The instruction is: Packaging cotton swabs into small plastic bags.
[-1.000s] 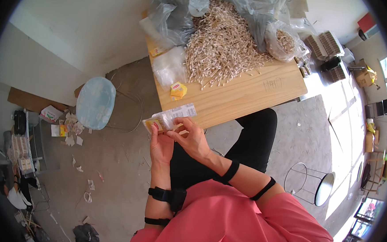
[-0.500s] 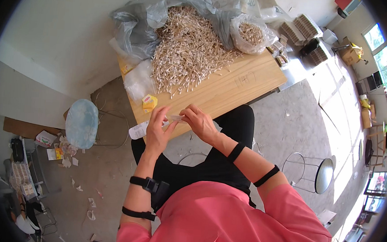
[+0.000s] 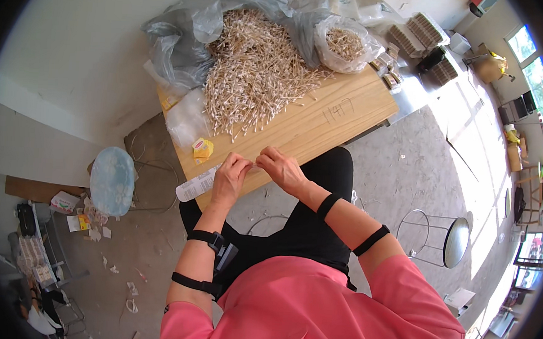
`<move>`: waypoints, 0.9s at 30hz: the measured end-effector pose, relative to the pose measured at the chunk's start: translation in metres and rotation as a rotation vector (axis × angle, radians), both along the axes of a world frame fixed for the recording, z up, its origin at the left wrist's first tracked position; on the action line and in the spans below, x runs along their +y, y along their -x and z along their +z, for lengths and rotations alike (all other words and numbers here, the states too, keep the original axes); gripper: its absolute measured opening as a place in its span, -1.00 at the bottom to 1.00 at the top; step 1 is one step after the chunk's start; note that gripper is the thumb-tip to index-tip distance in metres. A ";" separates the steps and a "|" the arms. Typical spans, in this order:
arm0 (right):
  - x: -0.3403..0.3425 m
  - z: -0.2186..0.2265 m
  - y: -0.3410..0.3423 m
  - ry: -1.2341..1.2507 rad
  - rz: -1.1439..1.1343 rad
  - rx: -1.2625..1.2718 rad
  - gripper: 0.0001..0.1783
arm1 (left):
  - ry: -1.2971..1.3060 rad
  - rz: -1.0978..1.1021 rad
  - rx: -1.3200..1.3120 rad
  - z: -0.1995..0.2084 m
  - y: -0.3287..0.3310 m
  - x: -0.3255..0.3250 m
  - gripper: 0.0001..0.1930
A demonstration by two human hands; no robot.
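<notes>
Change: half a second ago my left hand [image 3: 229, 176] had its thumb and index spread; now those fingers are together, tip to tip beside my right hand [image 3: 279, 169]. Reads as both hands now working one end of the packet [image 3: 197, 183]. Fingers on both sides look clamped on its clear end; exact grip mostly hidden. Packet's printed pale part sticks out left from under my left hand, over the worktop's near left corner.

Worktop [image 3: 299, 131]: pale wood. Yellow cards [image 3: 202, 150] by left edge, clear plastic bags [image 3: 187, 119] just beyond. Big swab pile [image 3: 252, 72] toward far edge, grey plastic sheet [image 3: 182, 49] behind and left of it; clear bag of swabs [image 3: 345, 45] toward far right corner.

Room: blue-topped stool [image 3: 113, 181] off the left edge, round metal stool [image 3: 455, 242] to the right, grey floor [image 3: 401, 177], paper scraps [image 3: 96, 224] at left, sunlit window [image 3: 540, 80] far right.
</notes>
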State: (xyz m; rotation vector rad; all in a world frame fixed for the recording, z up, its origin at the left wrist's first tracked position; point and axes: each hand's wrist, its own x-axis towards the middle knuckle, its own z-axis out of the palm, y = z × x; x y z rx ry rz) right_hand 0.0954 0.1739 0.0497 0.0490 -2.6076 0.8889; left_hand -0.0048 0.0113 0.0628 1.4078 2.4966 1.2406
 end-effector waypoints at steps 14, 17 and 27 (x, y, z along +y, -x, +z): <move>0.006 -0.011 0.028 0.130 0.077 -0.076 -0.88 | 0.082 -0.078 -0.213 0.001 0.028 0.002 -0.92; 0.004 -0.015 0.022 0.195 0.087 -0.104 -0.90 | 0.093 -0.122 -0.245 0.002 0.026 -0.003 -0.92; 0.005 -0.012 0.017 0.141 0.061 -0.132 -0.86 | 0.095 -0.121 -0.239 -0.004 0.018 0.003 -0.92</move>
